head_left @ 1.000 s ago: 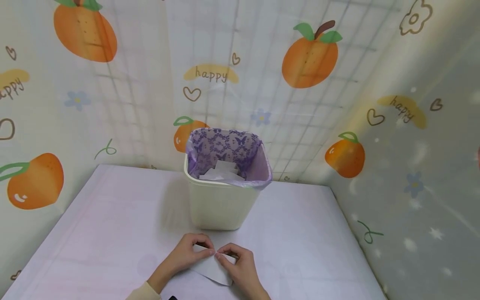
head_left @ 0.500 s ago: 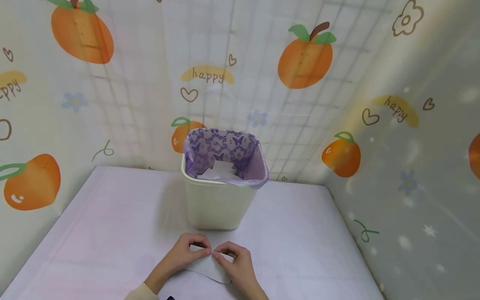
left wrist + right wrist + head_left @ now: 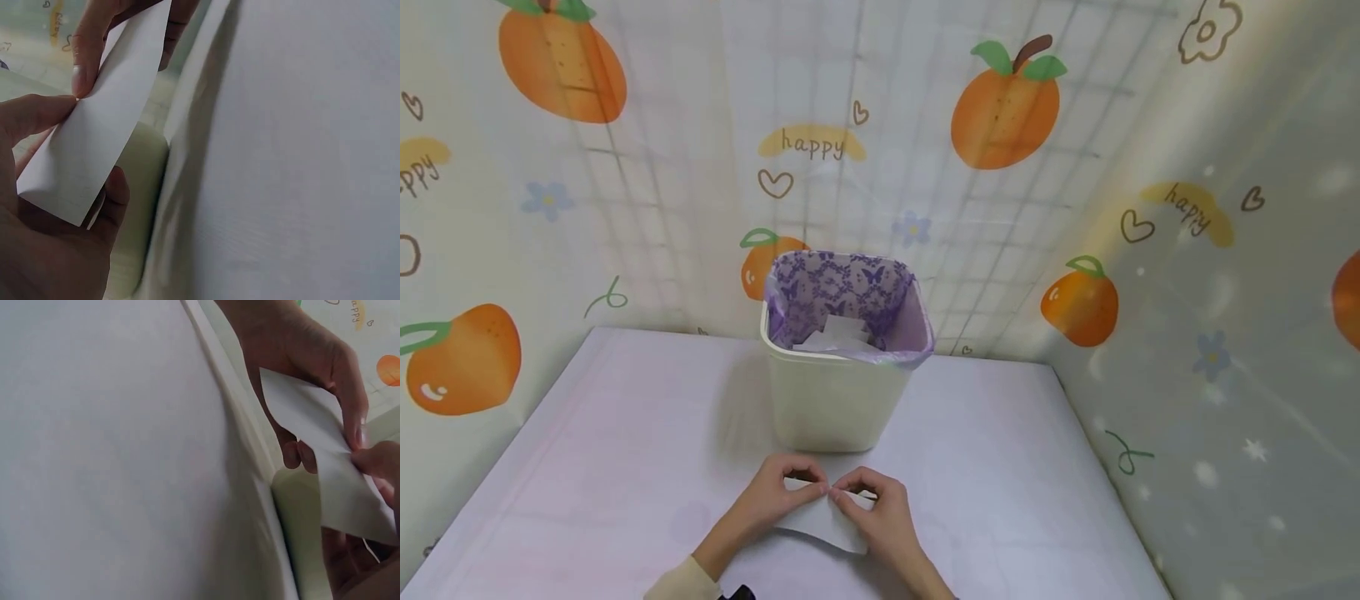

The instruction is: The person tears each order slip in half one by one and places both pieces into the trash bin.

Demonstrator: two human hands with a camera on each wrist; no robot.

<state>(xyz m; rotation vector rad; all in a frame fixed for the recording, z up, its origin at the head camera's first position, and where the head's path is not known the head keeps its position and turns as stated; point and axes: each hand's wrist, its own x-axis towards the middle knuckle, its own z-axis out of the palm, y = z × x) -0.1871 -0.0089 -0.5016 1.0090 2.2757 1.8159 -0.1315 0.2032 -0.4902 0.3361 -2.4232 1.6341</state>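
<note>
A piece of white paper [image 3: 823, 518] is stretched between my two hands, just in front of the bin. My left hand [image 3: 772, 498] pinches its upper edge near the middle, thumb on the near face and fingers behind. Right beside it, my right hand [image 3: 882, 517] pinches the same edge, the two thumb tips nearly touching. In the left wrist view the paper [image 3: 100, 119] bends slightly, and some fingers are hidden behind it. The right wrist view shows a small nick in the lower edge of the paper [image 3: 319, 450].
A cream bin [image 3: 838, 404] stands on the white-covered table [image 3: 625, 467] behind my hands. It has a purple butterfly-patterned liner [image 3: 880, 292] and white paper pieces [image 3: 842, 332] inside. A curtain [image 3: 700, 167] printed with oranges surrounds the table at the back and sides.
Both hands have lifted slightly with the paper, which now sits a little higher and clearer of the table. Their pinch on its edge looks the same. The head view has shifted slightly.
</note>
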